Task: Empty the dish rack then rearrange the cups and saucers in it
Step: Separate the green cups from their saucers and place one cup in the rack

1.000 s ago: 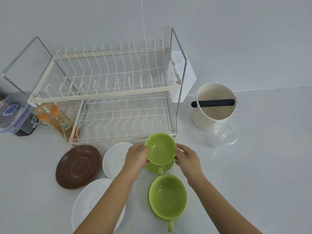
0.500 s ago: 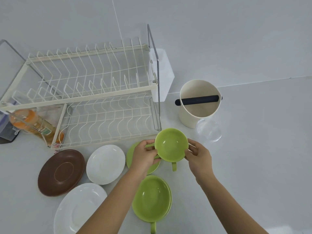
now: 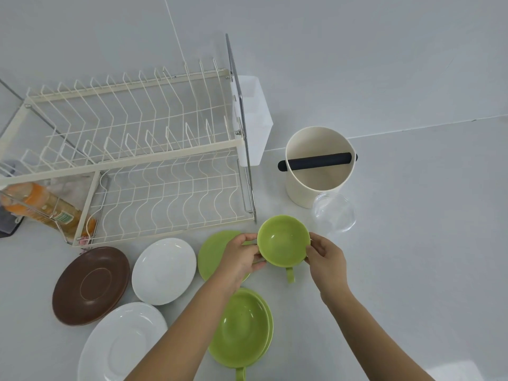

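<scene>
I hold a green cup (image 3: 283,240) by its rim with both hands, my left hand (image 3: 242,257) on its left side and my right hand (image 3: 325,257) on its right; its handle points toward me. It sits just right of a green saucer (image 3: 213,251), at the front right corner of the white two-tier dish rack (image 3: 132,160), whose tiers hold no dishes. A second green cup (image 3: 242,328) rests on a green saucer nearer me. A small white saucer (image 3: 164,270), a brown saucer (image 3: 90,284) and a larger white saucer (image 3: 121,345) lie to the left.
A cream canister (image 3: 319,182) with a black bar across its mouth stands right of the rack, a clear glass (image 3: 334,211) in front of it. An orange bottle (image 3: 41,210) lies by the rack's left end. The wall rises behind.
Both hands have carried the green cup to the right, off the green saucer that it was over, which now shows bare on its left.
</scene>
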